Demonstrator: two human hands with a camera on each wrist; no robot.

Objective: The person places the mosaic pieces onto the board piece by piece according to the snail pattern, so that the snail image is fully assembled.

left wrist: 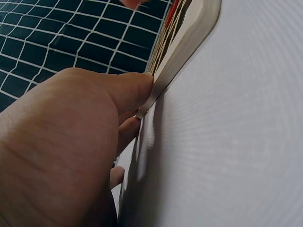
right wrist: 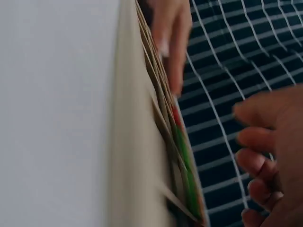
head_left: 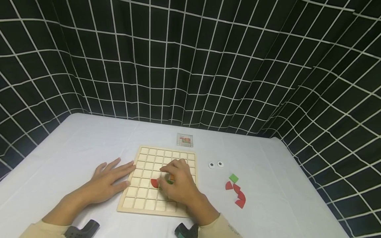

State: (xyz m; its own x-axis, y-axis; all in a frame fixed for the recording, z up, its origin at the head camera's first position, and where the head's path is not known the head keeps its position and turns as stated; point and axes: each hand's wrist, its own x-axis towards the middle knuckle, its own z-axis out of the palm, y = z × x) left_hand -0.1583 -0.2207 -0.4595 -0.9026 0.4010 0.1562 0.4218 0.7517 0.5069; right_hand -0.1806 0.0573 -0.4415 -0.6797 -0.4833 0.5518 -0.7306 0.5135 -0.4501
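Note:
A wooden grid board (head_left: 143, 191) lies on the white table. My left hand (head_left: 108, 183) rests beside its left edge, fingers spread and fairly straight; in the left wrist view the thumb and fingertips touch the board's side (left wrist: 184, 40). Over the middle of the board hovers my right hand (head_left: 181, 181), its fingers loosely bent. The right wrist view shows that hand (right wrist: 284, 151) raised off the board, with nothing visible between its fingers. A red quarter-round piece (head_left: 154, 183) sits in the grid, and green (right wrist: 191, 187) and orange (head_left: 172, 177) pieces are partly hidden under the right hand.
Right of the board lie two white eye discs (head_left: 220, 164), a green square (head_left: 233, 178) and several red pieces (head_left: 240, 195). Behind the board is a small picture card (head_left: 185, 140). A black curtain with white grid lines (head_left: 184, 66) surrounds the table.

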